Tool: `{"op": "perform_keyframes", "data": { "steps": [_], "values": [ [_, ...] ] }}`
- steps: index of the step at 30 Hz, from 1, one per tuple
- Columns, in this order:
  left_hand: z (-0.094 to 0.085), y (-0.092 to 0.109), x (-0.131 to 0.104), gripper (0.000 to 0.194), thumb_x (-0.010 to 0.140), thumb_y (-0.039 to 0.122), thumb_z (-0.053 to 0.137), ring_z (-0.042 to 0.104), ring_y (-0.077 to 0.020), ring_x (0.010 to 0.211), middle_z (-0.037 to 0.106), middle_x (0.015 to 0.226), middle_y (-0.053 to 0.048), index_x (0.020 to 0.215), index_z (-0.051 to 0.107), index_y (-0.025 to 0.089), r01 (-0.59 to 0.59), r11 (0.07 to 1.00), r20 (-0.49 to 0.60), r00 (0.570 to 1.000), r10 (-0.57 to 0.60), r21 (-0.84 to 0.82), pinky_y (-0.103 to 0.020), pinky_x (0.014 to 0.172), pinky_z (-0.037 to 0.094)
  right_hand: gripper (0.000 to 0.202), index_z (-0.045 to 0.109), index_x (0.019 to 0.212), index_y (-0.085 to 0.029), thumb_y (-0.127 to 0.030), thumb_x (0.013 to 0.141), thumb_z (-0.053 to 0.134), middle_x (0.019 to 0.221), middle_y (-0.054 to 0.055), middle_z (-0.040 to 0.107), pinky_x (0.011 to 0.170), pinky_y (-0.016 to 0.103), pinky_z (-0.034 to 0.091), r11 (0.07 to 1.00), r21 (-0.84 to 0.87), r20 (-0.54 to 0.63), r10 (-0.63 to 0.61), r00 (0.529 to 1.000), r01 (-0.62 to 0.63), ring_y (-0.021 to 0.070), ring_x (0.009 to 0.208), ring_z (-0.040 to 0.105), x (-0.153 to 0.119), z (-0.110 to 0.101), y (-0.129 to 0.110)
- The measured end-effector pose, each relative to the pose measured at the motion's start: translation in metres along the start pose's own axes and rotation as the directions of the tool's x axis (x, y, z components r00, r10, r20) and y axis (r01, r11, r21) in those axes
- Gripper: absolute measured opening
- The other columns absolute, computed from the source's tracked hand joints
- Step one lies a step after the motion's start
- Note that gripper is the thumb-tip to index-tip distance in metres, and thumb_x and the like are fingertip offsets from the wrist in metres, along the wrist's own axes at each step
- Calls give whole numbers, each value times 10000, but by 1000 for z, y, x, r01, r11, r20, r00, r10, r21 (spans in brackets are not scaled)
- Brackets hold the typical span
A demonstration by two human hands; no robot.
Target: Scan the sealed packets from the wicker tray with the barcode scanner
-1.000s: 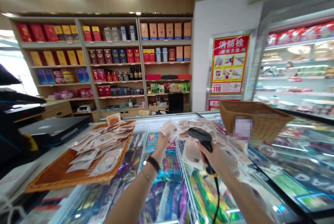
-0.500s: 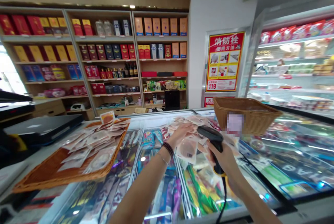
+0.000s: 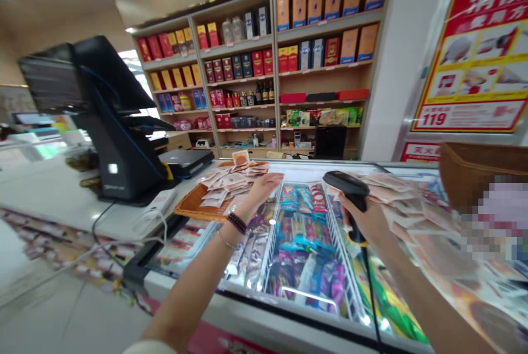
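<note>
My right hand is wrapped round the handle of a black barcode scanner, whose cord hangs down over the freezer's glass top. My left hand, with a dark bead bracelet on its wrist, hovers at the right side of an orange wicker tray. Its fingers are stretched out, and nothing shows in them. Flat clear packets lie heaped in that tray. More flat packets are spread over the glass to the right of the scanner. Bagged ice treats show in wire baskets beneath the glass.
A brown wicker basket stands at the right on the freezer. On the left counter are a black checkout terminal, a flat scale and a white cable. Shelves of boxed bottles line the back wall.
My view has swung left. My left hand has left the packets on the glass and moved over to the tray's side. The scanner is still in my right hand.
</note>
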State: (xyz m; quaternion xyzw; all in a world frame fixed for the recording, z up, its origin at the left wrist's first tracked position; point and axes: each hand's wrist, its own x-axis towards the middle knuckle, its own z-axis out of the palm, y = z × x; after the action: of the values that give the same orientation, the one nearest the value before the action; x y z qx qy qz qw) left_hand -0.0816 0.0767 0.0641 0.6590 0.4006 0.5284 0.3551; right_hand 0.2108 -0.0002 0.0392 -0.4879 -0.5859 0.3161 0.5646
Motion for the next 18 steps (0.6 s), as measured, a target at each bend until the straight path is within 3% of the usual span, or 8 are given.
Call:
{"op": "perform_keyframes", "data": {
  "steps": [4,6,8,10,12,15,18],
  "values": [
    [-68,-13,-17,228,767,290,790,722,-250,1011,794,1066,-122,958,777,165,97,958,-162,985,-54,270,-364,965,558,499,549,606,-234,-669,779,722,442,-2,568,443,271,440,999,37,36,-39,999,38,136,382,508,4,42,-12],
    [-93,-22,-26,264,765,275,790,725,-261,1001,788,1079,-128,1002,756,165,221,838,-215,968,-127,499,-369,948,558,508,552,621,-233,-688,767,724,447,-3,571,439,271,445,998,54,71,-38,997,34,136,379,508,5,60,-11],
    [-109,-31,-36,335,751,275,812,724,-293,1038,778,1115,-158,1052,731,154,333,635,-250,943,-220,697,-374,951,544,524,548,618,-234,-709,754,721,440,0,571,437,271,456,998,54,92,-25,995,20,139,375,514,4,74,-5],
    [-117,-39,-43,418,726,303,848,711,-338,1101,763,1153,-199,1086,707,142,381,445,-265,916,-302,810,-378,956,527,530,536,606,-241,-721,744,713,421,1,560,420,271,453,999,50,110,9,994,-15,145,365,518,3,85,4],
    [-118,-44,-46,485,707,333,871,693,-367,1154,746,1193,-228,1112,689,138,375,349,-259,906,-335,859,-372,956,513,520,535,615,-247,-722,722,719,406,-7,548,383,270,427,997,54,118,54,991,-61,150,348,508,1,90,14],
    [-117,-49,-44,514,706,345,870,687,-366,1165,742,1199,-236,1136,680,136,370,307,-257,901,-351,877,-345,920,510,506,541,625,-248,-704,687,750,412,-14,551,364,271,418,989,82,121,111,986,-122,149,339,501,0,90,26],
    [-117,-51,-41,450,682,343,883,720,-361,1054,768,1080,-233,1032,714,117,400,314,-285,891,-353,861,-330,841,516,494,546,623,-242,-675,678,776,437,-15,565,373,273,432,981,128,93,134,987,-146,144,352,510,1,85,33]
  ]
}}
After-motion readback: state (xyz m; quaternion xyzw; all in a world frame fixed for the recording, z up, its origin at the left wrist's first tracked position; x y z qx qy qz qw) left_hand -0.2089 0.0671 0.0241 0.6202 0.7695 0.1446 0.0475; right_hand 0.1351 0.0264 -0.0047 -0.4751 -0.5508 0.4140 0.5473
